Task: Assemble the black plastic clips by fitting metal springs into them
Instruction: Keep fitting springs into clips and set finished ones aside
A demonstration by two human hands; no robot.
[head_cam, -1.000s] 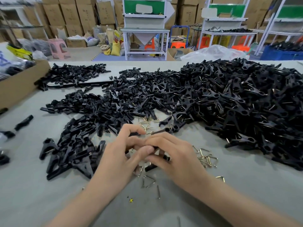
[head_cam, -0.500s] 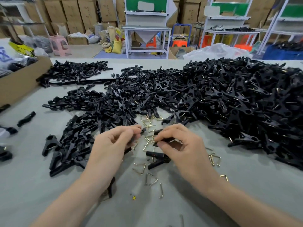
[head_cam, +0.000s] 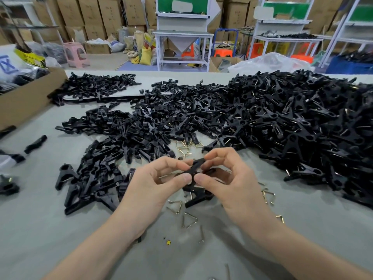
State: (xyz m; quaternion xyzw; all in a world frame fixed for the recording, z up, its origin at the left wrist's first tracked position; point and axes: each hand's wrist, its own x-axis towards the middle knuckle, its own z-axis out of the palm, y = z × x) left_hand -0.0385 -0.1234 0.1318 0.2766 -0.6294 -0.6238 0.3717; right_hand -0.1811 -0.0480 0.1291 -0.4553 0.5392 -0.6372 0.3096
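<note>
- Head view: A person's left hand [head_cam: 153, 184] and right hand [head_cam: 232, 184] meet above a grey table [head_cam: 40, 229], together pinching one black clip [head_cam: 195, 167] between thumbs and forefingers. The other fingers curl loosely behind it. Whether a spring sits in this clip cannot be told, as the fingers cover its middle.
- The held clip lies slantwise between the two hands, near the middle of the scene, lifted clear of the tabletop.
- Just below the hands, another black clip piece [head_cam: 198, 197] rests on the table among loose metal springs [head_cam: 189, 219], bent wire triangles scattered on the near side. More springs [head_cam: 184, 147] lie just beyond the fingers.
- To the right and far side spreads a large heap of clips [head_cam: 292, 122], many showing bright wire. To the left lies a lower pile of black plastic pieces [head_cam: 96, 178].
- A cardboard box [head_cam: 26, 98] sits at the far left edge of the table.
- Beyond the table stand a white bench with a green panel [head_cam: 181, 35], a pink stool [head_cam: 75, 54] and stacked cartons [head_cam: 90, 15].
</note>
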